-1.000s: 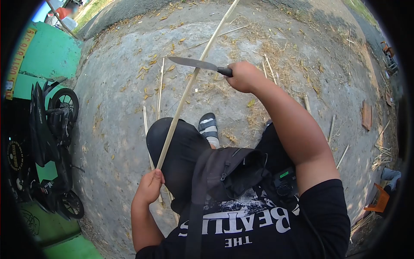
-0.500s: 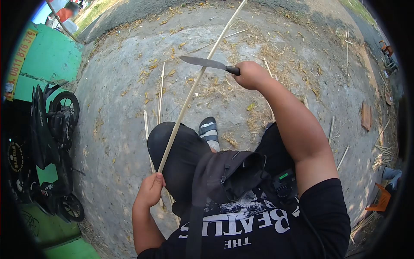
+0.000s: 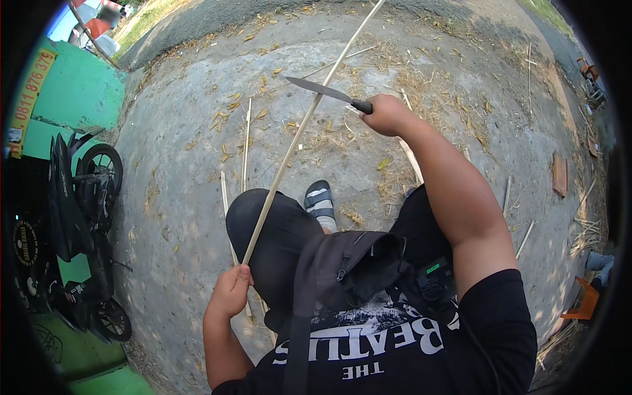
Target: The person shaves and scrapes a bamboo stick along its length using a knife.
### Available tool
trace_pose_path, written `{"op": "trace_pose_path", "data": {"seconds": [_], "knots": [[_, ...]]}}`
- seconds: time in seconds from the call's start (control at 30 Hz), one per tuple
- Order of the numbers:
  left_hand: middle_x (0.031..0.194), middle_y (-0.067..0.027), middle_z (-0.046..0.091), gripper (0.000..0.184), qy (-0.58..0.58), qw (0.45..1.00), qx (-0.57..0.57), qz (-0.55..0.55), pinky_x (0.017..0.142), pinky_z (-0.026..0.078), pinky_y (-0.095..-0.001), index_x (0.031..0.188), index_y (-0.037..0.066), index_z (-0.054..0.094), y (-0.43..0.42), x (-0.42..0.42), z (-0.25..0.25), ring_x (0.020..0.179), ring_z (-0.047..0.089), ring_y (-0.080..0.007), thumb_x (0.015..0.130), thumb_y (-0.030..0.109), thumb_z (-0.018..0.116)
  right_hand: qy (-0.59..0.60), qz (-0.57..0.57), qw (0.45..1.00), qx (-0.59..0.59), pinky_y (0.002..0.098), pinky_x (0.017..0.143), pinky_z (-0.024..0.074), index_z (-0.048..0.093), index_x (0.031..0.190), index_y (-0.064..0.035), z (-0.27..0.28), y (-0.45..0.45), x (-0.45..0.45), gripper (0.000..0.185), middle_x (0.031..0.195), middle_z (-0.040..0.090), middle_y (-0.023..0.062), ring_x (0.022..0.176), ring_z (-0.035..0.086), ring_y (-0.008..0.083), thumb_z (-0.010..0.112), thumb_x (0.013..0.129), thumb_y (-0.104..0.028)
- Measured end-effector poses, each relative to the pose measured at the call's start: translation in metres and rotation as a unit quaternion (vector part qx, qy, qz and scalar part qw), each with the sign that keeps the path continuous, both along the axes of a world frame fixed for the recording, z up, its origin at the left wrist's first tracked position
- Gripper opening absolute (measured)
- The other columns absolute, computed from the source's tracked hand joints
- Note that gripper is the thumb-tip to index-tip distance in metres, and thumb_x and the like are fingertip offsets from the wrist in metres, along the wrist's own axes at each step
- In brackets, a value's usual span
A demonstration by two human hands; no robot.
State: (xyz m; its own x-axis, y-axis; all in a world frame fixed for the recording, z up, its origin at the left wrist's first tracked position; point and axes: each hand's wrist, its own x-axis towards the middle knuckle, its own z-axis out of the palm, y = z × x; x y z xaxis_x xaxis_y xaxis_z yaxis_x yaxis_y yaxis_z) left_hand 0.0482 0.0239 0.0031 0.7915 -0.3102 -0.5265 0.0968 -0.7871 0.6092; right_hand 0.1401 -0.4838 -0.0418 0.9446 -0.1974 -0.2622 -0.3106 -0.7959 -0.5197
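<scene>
The left hand [image 3: 230, 291] closes its fingers around the near part of a pale strip [image 3: 293, 152] slanting far and right, crossed by a knife [image 3: 338, 95] whose handle the right hand's [image 3: 388, 115] fingers tightly wrap. Shaving seems under way; another stroke would need a shallow blade angle.

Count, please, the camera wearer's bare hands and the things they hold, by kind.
Left hand and right hand, both bare: 2
Black-handled, grey metal knife: 1
Long, thin, pale wood-like strip: 1
Total: 4
</scene>
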Motion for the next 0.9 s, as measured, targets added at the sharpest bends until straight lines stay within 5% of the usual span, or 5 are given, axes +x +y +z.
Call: {"op": "trace_pose_path", "data": {"seconds": [0.3, 0.47, 0.53, 0.77, 0.9], "knots": [[0.072, -0.0096, 0.061, 0.063, 0.004, 1.0, 0.016, -0.019, 0.069, 0.048, -0.0356, 0.083, -0.001, 0.063, -0.005, 0.005, 0.003, 0.072, 0.058, -0.0184, 0.112, 0.052, 0.046, -0.021, 0.171, 0.984, -0.042, 0.0502, 0.087, 0.0575, 0.076, 0.106, -0.0101, 0.031, 0.067, -0.024, 0.023, 0.1, 0.076, 0.0181, 0.098, 0.073, 0.0383, 0.068, 0.09, -0.025], [0.072, -0.0082, 0.061, 0.062, 0.008, 1.0, 0.004, -0.008, 0.069, 0.047, -0.035, 0.082, -0.001, 0.063, -0.003, 0.003, 0.003, 0.072, 0.057, -0.0179, 0.112, 0.051, 0.046, -0.009, -0.019, 0.999, -0.026, 0.0499, 0.088, 0.0571, 0.076, 0.112, -0.0047, 0.002, 0.004, 0.007, 0.032, 0.104, 0.076, 0.0201, 0.1, 0.073, 0.0393, 0.067, 0.096, -0.031], [0.072, -0.0079, 0.061, 0.062, 0.01, 1.0, 0.004, -0.004, 0.069, 0.047, -0.0347, 0.082, -0.001, 0.062, -0.002, 0.004, 0.004, 0.072, 0.058, -0.0179, 0.112, 0.051, 0.046, -0.029, -0.01, 0.999, -0.031, 0.05, 0.088, 0.057, 0.076, 0.112, -0.006, 0.004, -0.003, 0.0, 0.031, 0.104, 0.076, 0.0199, 0.1, 0.073, 0.0393, 0.067, 0.097, -0.032], [0.072, -0.0082, 0.06, 0.06, -0.033, 0.999, 0.009, -0.029, 0.069, 0.047, -0.0351, 0.082, -0.001, 0.063, -0.006, 0.003, 0.003, 0.071, 0.058, -0.0192, 0.112, 0.049, 0.047, -0.019, 0.175, 0.983, -0.053, 0.0494, 0.092, 0.0561, 0.075, 0.112, -0.0092, 0.042, 0.059, -0.026, 0.028, 0.107, 0.075, 0.0175, 0.104, 0.072, 0.0373, 0.068, 0.096, -0.031], [0.072, -0.0074, 0.06, 0.057, -0.033, 0.999, -0.004, -0.039, 0.067, 0.047, -0.036, 0.085, 0.0, 0.063, 0.0, 0.001, 0.014, 0.07, 0.057, -0.0181, 0.112, 0.048, 0.048, -0.016, -0.015, 1.0, -0.001, 0.0485, 0.091, 0.0562, 0.075, 0.113, -0.006, -0.009, 0.004, 0.009, 0.033, 0.109, 0.075, 0.0187, 0.104, 0.071, 0.0382, 0.069, 0.096, -0.035]]}}
